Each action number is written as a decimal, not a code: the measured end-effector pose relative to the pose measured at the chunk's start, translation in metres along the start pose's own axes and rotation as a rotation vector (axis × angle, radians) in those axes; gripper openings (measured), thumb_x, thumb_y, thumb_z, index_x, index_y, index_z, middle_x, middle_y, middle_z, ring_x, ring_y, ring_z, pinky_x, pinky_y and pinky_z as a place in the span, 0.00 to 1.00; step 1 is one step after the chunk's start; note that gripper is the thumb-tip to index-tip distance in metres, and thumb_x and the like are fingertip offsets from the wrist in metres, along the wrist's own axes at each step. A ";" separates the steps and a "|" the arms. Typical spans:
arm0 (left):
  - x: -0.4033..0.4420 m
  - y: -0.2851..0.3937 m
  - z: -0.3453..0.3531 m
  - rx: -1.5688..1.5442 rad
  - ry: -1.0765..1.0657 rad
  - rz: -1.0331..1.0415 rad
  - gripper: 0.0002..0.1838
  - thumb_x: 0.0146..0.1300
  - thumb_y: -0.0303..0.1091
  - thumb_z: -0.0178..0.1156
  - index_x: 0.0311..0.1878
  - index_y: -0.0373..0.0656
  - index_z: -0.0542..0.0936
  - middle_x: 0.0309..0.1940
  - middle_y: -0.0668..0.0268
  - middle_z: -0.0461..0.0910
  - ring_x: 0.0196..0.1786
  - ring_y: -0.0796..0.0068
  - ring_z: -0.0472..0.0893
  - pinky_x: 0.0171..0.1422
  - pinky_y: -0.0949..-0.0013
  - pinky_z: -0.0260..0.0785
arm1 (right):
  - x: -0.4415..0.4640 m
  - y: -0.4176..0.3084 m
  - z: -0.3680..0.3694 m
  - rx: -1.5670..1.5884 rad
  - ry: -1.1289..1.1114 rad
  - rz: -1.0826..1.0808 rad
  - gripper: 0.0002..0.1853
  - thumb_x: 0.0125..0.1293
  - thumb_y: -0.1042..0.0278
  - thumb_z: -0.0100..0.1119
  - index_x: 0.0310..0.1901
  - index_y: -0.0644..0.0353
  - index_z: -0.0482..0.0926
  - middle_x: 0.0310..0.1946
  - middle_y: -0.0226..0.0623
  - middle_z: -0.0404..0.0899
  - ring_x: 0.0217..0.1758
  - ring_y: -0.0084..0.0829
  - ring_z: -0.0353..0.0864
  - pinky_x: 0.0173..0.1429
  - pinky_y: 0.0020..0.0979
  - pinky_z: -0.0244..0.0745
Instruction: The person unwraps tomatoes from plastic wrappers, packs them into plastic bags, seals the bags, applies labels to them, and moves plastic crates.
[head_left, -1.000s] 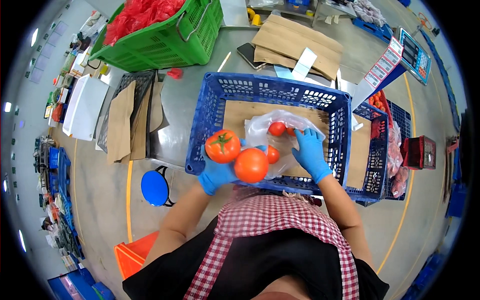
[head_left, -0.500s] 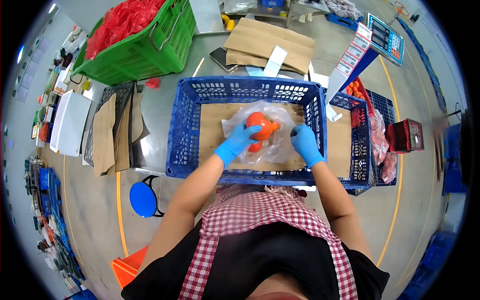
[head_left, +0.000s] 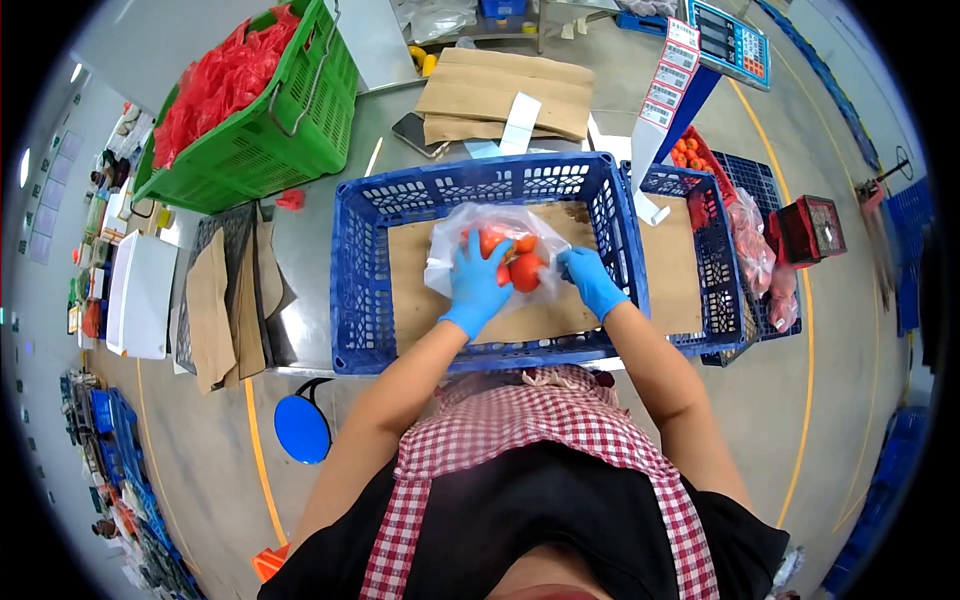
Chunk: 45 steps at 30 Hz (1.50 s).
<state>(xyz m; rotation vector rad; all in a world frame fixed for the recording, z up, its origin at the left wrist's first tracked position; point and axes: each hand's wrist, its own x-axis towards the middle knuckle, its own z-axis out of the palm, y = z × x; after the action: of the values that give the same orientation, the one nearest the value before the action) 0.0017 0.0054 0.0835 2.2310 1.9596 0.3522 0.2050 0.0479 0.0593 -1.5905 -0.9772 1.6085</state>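
A clear plastic bag (head_left: pixel 445 262) lies on the cardboard-lined floor of a blue crate (head_left: pixel 480 362), with several red tomatoes (head_left: pixel 525 272) in or on it. Blue-gloved, my left hand (head_left: pixel 478 288) reaches over the bag from the near side, its fingers curled around a tomato (head_left: pixel 490 242) at the top left of the group. How much of that tomato is under the plastic I cannot tell. My right hand (head_left: pixel 592 280), also gloved in blue, is closed at the bag's right edge and pinches the plastic.
Left of the crate stands a green basket (head_left: pixel 250 135) of red bags, near upright cardboard pieces (head_left: pixel 215 310). Behind lie flat cardboard (head_left: pixel 505 90) and a phone (head_left: pixel 415 132). To the right are a label strip (head_left: pixel 668 85), a scale (head_left: pixel 730 45) and a second blue crate (head_left: pixel 715 320).
My left hand has moved a tomato down into the group and now lies over the tomatoes. The right hand has come closer to the bag's edge. The whole view has shifted slightly.
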 end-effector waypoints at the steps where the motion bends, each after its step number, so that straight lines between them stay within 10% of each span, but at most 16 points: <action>1: -0.002 -0.007 -0.001 -0.024 -0.023 -0.007 0.45 0.41 0.46 0.68 0.65 0.52 0.61 0.67 0.49 0.49 0.61 0.43 0.62 0.59 0.47 0.62 | -0.012 -0.004 0.001 0.021 0.038 -0.080 0.08 0.55 0.70 0.49 0.27 0.64 0.77 0.23 0.36 0.76 0.25 0.25 0.74 0.31 0.25 0.68; 6: -0.001 -0.077 -0.031 -0.138 -0.181 0.028 0.43 0.41 0.44 0.68 0.64 0.51 0.63 0.59 0.52 0.66 0.53 0.51 0.72 0.55 0.44 0.65 | -0.048 -0.042 -0.008 0.705 -0.064 0.143 0.07 0.63 0.70 0.47 0.37 0.63 0.74 0.23 0.33 0.72 0.24 0.26 0.71 0.35 0.30 0.72; 11: 0.017 -0.096 -0.104 0.152 -0.293 0.208 0.38 0.38 0.42 0.71 0.56 0.40 0.71 0.47 0.51 0.76 0.51 0.55 0.75 0.54 0.60 0.68 | -0.069 -0.088 -0.006 0.720 -0.108 0.048 0.14 0.62 0.76 0.48 0.49 0.67 0.75 0.22 0.25 0.69 0.22 0.15 0.65 0.30 0.18 0.66; 16: 0.059 -0.047 -0.198 -0.091 -0.046 0.502 0.27 0.34 0.31 0.70 0.45 0.49 0.79 0.41 0.58 0.79 0.44 0.58 0.78 0.49 0.63 0.71 | -0.120 -0.161 -0.020 0.778 -0.212 -0.300 0.17 0.60 0.77 0.51 0.53 0.68 0.71 0.24 0.25 0.71 0.21 0.15 0.66 0.23 0.15 0.58; 20: 0.075 0.032 -0.263 -0.312 -0.113 0.687 0.24 0.42 0.33 0.66 0.46 0.37 0.77 0.41 0.56 0.78 0.44 0.56 0.77 0.52 0.65 0.68 | -0.185 -0.217 -0.079 0.675 -0.089 -0.542 0.22 0.61 0.71 0.53 0.57 0.70 0.68 0.24 0.27 0.71 0.23 0.16 0.67 0.25 0.15 0.61; 25: 0.100 0.145 -0.273 -0.016 -0.015 0.839 0.21 0.51 0.39 0.62 0.46 0.36 0.77 0.40 0.53 0.78 0.44 0.55 0.77 0.51 0.62 0.68 | -0.219 -0.227 -0.211 0.749 -0.215 -0.838 0.27 0.64 0.71 0.48 0.63 0.71 0.57 0.28 0.35 0.77 0.34 0.25 0.76 0.47 0.22 0.71; 30: 0.145 0.261 -0.189 -0.169 -0.099 0.983 0.19 0.53 0.49 0.59 0.40 0.43 0.81 0.35 0.57 0.79 0.35 0.58 0.80 0.38 0.62 0.71 | -0.208 -0.170 -0.304 0.394 0.325 -0.725 0.22 0.62 0.68 0.52 0.57 0.67 0.68 0.32 0.35 0.78 0.33 0.25 0.78 0.39 0.24 0.74; 34: 0.193 0.285 0.000 -0.109 -0.404 0.630 0.18 0.54 0.41 0.58 0.49 0.49 0.79 0.42 0.59 0.80 0.43 0.64 0.80 0.43 0.65 0.72 | -0.169 -0.099 -0.320 0.728 0.355 -0.288 0.14 0.61 0.69 0.52 0.47 0.66 0.77 0.30 0.31 0.76 0.31 0.21 0.74 0.39 0.23 0.71; 36: 0.171 0.351 -0.042 0.419 -0.558 0.537 0.20 0.65 0.43 0.39 0.49 0.47 0.78 0.46 0.65 0.79 0.47 0.66 0.79 0.49 0.63 0.70 | -0.112 -0.014 -0.363 0.924 0.190 -0.253 0.14 0.61 0.72 0.51 0.48 0.68 0.74 0.23 0.28 0.70 0.25 0.19 0.68 0.32 0.20 0.68; 38: 0.190 0.330 0.080 0.247 -0.275 0.420 0.15 0.56 0.40 0.56 0.46 0.50 0.81 0.42 0.63 0.82 0.44 0.67 0.81 0.43 0.66 0.73 | -0.077 0.029 -0.365 0.950 0.261 -0.164 0.11 0.61 0.73 0.50 0.43 0.69 0.75 0.21 0.27 0.68 0.21 0.19 0.62 0.31 0.21 0.65; 39: 0.187 0.343 0.071 0.462 -0.407 0.406 0.15 0.63 0.36 0.46 0.45 0.47 0.80 0.42 0.68 0.80 0.45 0.68 0.79 0.45 0.67 0.71 | -0.060 0.052 -0.363 0.963 0.322 -0.099 0.10 0.62 0.73 0.50 0.42 0.68 0.74 0.21 0.28 0.68 0.21 0.19 0.63 0.30 0.21 0.66; 42: 0.210 0.319 0.184 0.493 -0.285 0.508 0.14 0.53 0.40 0.57 0.42 0.50 0.81 0.39 0.64 0.81 0.43 0.62 0.80 0.41 0.64 0.72 | -0.035 0.086 -0.362 1.021 0.361 -0.007 0.10 0.63 0.72 0.49 0.44 0.67 0.74 0.23 0.30 0.70 0.21 0.20 0.66 0.29 0.22 0.69; 45: 0.189 0.305 0.168 0.046 -0.400 0.751 0.18 0.50 0.43 0.60 0.43 0.45 0.80 0.40 0.57 0.80 0.44 0.56 0.78 0.44 0.60 0.71 | -0.038 0.089 -0.360 1.051 0.360 0.053 0.10 0.64 0.72 0.48 0.44 0.66 0.75 0.24 0.30 0.71 0.20 0.21 0.66 0.28 0.21 0.69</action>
<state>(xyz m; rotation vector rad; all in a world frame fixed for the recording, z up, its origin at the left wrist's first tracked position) 0.3609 0.1585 0.0174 2.7214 0.9037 -0.0703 0.5701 -0.0089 0.0087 -1.0656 0.1407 1.4035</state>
